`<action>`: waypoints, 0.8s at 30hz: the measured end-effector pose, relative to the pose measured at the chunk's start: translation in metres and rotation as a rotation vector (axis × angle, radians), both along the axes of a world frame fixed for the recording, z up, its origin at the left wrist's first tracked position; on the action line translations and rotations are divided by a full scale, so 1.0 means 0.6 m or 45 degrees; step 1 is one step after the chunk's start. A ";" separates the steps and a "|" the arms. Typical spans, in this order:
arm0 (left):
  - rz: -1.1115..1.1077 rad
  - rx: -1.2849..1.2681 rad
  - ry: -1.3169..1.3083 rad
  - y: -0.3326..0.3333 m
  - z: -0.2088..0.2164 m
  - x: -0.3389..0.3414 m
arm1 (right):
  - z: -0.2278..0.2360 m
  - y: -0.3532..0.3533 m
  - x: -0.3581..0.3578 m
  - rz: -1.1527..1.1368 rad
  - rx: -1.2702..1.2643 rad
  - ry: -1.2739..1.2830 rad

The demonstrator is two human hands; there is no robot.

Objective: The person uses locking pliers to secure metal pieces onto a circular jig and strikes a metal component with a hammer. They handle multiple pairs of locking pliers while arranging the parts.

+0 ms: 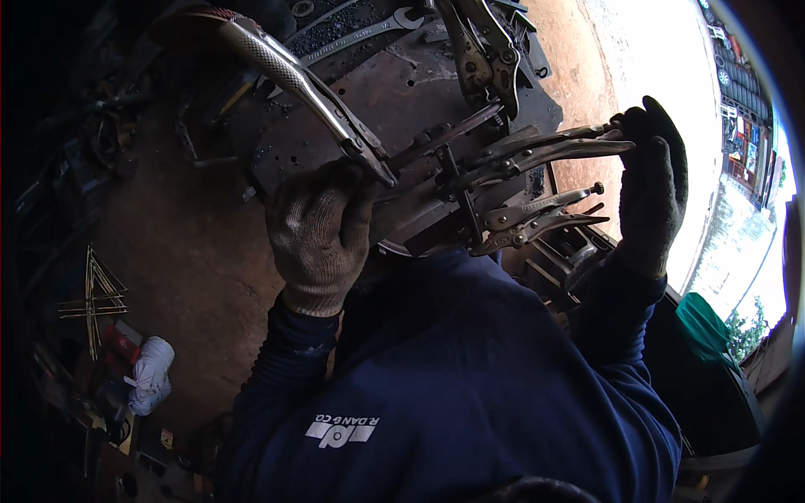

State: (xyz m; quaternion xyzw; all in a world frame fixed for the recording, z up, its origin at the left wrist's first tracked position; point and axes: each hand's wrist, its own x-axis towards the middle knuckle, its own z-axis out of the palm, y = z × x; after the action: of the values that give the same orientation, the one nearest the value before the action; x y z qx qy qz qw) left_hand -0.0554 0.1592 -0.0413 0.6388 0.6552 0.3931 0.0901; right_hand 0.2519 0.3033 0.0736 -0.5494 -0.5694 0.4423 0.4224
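Note:
My left hand (323, 230), in a grey knit glove, is closed at the near left edge of a dark metal work plate (360, 92). Its curled fingertips hide what they grip, beside the lower end of a silver tool with a textured handle (281, 71). My gloved right hand (654, 189) is raised at the right, fingers stretched out and thumb apart. Its fingertips are at the handle ends of locking pliers (545, 155), whose jaw end is at a dark metal bar (459, 189). More locking pliers (532, 220) sit just nearer, and another pair (490, 63) stands at the far side.
An open-end wrench (356, 40) lies at the far side of the plate among dark metal bits. Thin rods (94, 293) and a white bundle (151, 375) are on the brown floor at left. A green cloth (703, 325) hangs at right, near bright daylight.

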 end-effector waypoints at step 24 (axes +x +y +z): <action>0.018 -0.023 -0.305 -0.007 -0.025 -0.003 | 0.021 -0.004 -0.028 0.120 0.117 -0.343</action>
State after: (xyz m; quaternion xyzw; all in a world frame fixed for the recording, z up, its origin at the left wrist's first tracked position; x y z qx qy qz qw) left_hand -0.0573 0.1551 -0.0564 0.5819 0.6476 0.4613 0.1707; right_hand 0.2351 0.3011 0.0862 -0.5565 -0.6657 0.3572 0.3457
